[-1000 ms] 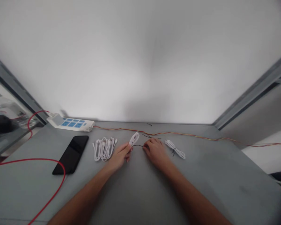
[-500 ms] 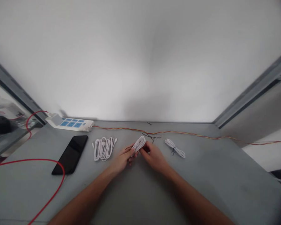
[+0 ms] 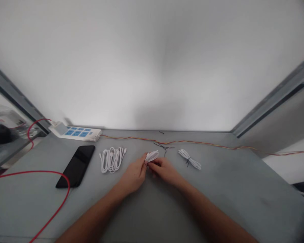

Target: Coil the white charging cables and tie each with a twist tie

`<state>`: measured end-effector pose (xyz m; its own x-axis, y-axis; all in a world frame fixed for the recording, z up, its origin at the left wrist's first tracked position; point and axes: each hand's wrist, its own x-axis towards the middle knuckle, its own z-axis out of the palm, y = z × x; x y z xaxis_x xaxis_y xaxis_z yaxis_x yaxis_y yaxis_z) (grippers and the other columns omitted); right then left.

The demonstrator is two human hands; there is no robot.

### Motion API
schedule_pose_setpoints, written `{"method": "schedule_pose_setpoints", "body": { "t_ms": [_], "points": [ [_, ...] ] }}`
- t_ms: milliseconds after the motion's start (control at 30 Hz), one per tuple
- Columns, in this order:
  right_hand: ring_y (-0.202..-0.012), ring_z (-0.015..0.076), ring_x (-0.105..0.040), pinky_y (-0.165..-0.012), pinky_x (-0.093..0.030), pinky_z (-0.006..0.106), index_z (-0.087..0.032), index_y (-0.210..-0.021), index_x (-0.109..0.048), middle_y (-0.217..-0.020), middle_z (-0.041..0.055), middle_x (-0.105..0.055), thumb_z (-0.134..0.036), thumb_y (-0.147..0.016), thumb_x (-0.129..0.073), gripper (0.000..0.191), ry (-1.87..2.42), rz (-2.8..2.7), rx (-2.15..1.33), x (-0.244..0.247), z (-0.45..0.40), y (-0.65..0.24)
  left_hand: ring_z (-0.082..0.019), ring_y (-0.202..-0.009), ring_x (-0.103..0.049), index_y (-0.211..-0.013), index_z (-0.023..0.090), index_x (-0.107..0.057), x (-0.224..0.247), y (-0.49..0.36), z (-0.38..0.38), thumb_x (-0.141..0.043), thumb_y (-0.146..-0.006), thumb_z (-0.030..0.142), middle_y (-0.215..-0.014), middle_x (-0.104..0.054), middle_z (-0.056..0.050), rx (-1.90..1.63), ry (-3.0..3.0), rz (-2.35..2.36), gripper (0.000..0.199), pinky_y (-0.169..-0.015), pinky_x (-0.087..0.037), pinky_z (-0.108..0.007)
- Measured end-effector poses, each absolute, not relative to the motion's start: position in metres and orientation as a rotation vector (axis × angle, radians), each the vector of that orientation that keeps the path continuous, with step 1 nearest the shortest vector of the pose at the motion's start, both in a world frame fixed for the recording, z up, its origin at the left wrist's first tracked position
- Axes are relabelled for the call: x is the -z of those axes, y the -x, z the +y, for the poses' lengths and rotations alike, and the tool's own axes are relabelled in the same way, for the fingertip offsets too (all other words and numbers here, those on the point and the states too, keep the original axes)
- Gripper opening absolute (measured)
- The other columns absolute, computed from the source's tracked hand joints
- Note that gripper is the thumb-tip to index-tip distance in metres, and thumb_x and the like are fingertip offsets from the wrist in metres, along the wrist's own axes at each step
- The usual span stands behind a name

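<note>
Between both hands, at the middle of the grey table, is a coiled white cable [image 3: 152, 155]. My left hand [image 3: 134, 173] grips its lower left end, fingers closed. A thin dark tie shows by the fingertips at the coil's near end. My right hand [image 3: 164, 170] has thumb and index finger pinched at that same end; whether they hold the tie or the cable is too small to tell. Loose coils of white cable [image 3: 112, 160] lie to the left. On the right rests a white cable bundle [image 3: 189, 159] with a dark tie round its middle.
A black phone [image 3: 76, 166] and a red cable [image 3: 63, 202] are at the left. Behind them is a white power strip [image 3: 82, 133]. A twisted red-yellow wire [image 3: 205, 144] runs along the back, near loose dark ties [image 3: 164, 146]. A white wall [image 3: 152, 67] stands behind.
My left hand has turned and closed round the near end of the coil. My right hand has moved slightly down, from the coil's upper right side to its near end.
</note>
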<state>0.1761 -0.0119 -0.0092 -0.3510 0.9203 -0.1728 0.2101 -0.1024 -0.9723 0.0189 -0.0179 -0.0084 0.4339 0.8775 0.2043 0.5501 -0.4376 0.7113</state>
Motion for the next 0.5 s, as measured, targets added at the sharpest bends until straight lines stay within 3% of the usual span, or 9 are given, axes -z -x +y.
{"method": "schedule_pose_setpoints", "body": {
  "t_ms": [300,500],
  "points": [
    [-0.041,0.0082,-0.051,-0.041,-0.042,0.021,-0.016,-0.060,-0.054,-0.050,-0.0020,-0.054,-0.062,-0.074,-0.052,0.048,1.296,-1.445,-1.710,0.0139,-0.0133,-0.1722,-0.024,-0.079,-0.066,-0.139,0.009,-0.030,0.0020,-0.0226,-0.0195,-0.029,-0.092,0.032,-0.109,-0.065,-0.017,-0.108,-2.503,1.552,0.052,-0.066,-0.048,-0.032],
    [-0.046,0.0085,-0.056,-0.047,-0.046,0.021,-0.014,-0.067,-0.061,-0.059,0.0005,-0.062,-0.058,-0.067,-0.062,0.044,1.192,-1.337,-1.850,0.0164,-0.0111,-0.1754,-0.025,-0.080,-0.067,-0.140,0.007,-0.027,0.0029,-0.0226,-0.0202,-0.028,-0.092,0.031,-0.108,-0.065,-0.018,-0.114,-2.528,1.549,0.053,-0.064,-0.048,-0.031]
  ]
}}
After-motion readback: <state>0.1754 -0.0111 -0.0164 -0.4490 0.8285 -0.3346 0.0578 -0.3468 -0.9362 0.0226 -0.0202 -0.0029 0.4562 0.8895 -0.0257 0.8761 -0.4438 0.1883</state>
